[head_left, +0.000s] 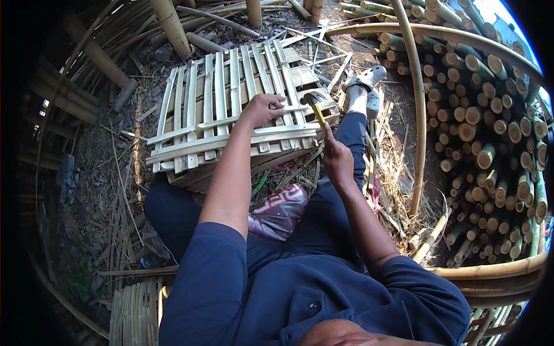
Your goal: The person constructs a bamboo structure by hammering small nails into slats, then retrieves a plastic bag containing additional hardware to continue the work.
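My right hand [337, 157] is wrapped round the yellow handle of a hammer [319, 111]. The hammer's dark head is raised over the right end of a slatted bamboo panel [221, 95]. Several pale split strips run away from me in the panel, and cross strips [199, 149] lie over their near ends. My left hand [265, 109] is above the panel near the upper cross strip, left of the hammer head. Its fingers are closed together, and what they pinch, if anything, is too small to make out.
A low wooden platform [306, 76] supports the panel between my legs. Cut bamboo poles [473, 115] are stacked at the right behind a bent bamboo rail [416, 115]. Loose strips litter the ground. A printed cloth bag [281, 213] lies by my lap, with a green-handled tool [259, 183] beyond it.
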The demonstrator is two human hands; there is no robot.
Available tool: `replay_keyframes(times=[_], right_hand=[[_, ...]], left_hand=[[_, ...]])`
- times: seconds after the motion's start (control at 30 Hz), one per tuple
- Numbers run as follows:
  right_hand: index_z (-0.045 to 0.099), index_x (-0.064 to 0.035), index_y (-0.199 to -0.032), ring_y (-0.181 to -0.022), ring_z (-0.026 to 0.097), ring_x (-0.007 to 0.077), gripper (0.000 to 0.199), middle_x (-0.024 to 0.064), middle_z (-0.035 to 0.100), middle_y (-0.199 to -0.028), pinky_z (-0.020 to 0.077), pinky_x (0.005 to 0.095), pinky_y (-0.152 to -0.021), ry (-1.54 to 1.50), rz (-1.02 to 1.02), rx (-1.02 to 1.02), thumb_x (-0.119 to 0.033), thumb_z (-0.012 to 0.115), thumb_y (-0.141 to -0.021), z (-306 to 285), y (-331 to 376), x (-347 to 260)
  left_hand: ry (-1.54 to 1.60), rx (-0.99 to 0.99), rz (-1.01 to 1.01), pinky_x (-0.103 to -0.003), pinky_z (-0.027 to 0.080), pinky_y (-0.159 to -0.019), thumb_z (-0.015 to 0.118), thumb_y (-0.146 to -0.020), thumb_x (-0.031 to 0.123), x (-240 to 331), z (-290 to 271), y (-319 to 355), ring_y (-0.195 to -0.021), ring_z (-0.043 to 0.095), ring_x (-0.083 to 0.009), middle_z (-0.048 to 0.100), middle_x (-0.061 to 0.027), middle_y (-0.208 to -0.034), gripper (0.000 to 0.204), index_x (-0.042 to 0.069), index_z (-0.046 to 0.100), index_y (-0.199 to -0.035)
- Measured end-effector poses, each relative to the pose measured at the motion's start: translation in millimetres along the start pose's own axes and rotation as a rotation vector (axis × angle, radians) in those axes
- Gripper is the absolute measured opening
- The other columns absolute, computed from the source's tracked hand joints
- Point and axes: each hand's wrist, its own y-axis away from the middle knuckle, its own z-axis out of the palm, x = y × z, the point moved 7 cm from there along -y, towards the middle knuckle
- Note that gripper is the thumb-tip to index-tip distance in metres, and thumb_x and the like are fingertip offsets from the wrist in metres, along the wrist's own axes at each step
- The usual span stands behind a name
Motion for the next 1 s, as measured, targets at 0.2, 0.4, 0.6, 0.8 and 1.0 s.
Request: replay_keyframes(times=[0.2, 0.4, 0.6, 0.8, 1.0], right_hand=[[0.050, -0.0228, -0.159, -0.071, 0.067, 0.0383, 0.063, 0.0186, 0.064, -0.080, 0.0510, 0.0490, -0.065, -0.123, -0.051, 0.136, -0.005, 0.060, -0.099, -17, 3, -6], [0.048, -0.0229, -0.160, -0.071, 0.067, 0.0388, 0.066, 0.0190, 0.064, -0.079, 0.0511, 0.0490, -0.065, -0.048, -0.036, 0.062, -0.004, 0.061, -0.099, -8, 3, -8], [0.049, -0.0246, -0.159, -0.075, 0.068, 0.0424, 0.067, 0.0176, 0.067, -0.079, 0.0509, 0.0543, -0.068, -0.117, -0.012, 0.070, -0.005, 0.061, -0.096, -14, -1, -12], [0.048, -0.0028, -0.156, -0.072, 0.049, 0.0118, 0.051, 0.0041, 0.071, -0.098, 0.0437, 0.0276, -0.064, -0.517, 0.247, -0.003, -0.009, 0.059, -0.107, 8, -2, 8], [0.050, -0.0009, -0.156, -0.067, 0.044, 0.0015, 0.049, 0.0002, 0.067, -0.099, 0.0373, 0.0215, -0.057, -0.787, 0.385, 0.068, -0.014, 0.059, -0.110, 0, -26, 23]], left_hand=[[0.002, -0.003, -0.006, -0.041, 0.045, -0.117, 0.085, -0.089, 0.017, -2, -2, 3, -0.140, 0.059, -0.0300, 0.069, -0.0172, -0.140, 0.017, 0.002, 0.080, -0.095], [-0.039, 0.056, 0.057, -0.034, 0.056, -0.101, 0.088, -0.085, 0.011, 3, -2, 2, -0.120, 0.071, -0.0249, 0.072, -0.0179, -0.135, 0.019, -0.002, 0.076, -0.091], [0.019, -0.015, 0.008, -0.041, 0.047, -0.115, 0.085, -0.089, 0.018, 0, -1, 1, -0.134, 0.064, -0.0283, 0.070, -0.0136, -0.140, 0.017, 0.002, 0.080, -0.095], [-0.004, -0.013, -0.022, -0.042, 0.044, -0.118, 0.085, -0.089, 0.016, 4, 0, 0, -0.137, 0.061, -0.0279, 0.070, -0.0141, -0.141, 0.015, 0.003, 0.080, -0.095], [0.010, -0.005, -0.021, -0.042, 0.043, -0.119, 0.085, -0.089, 0.016, -1, -4, 4, -0.139, 0.060, -0.0277, 0.069, -0.0135, -0.141, 0.015, 0.003, 0.079, -0.094]])
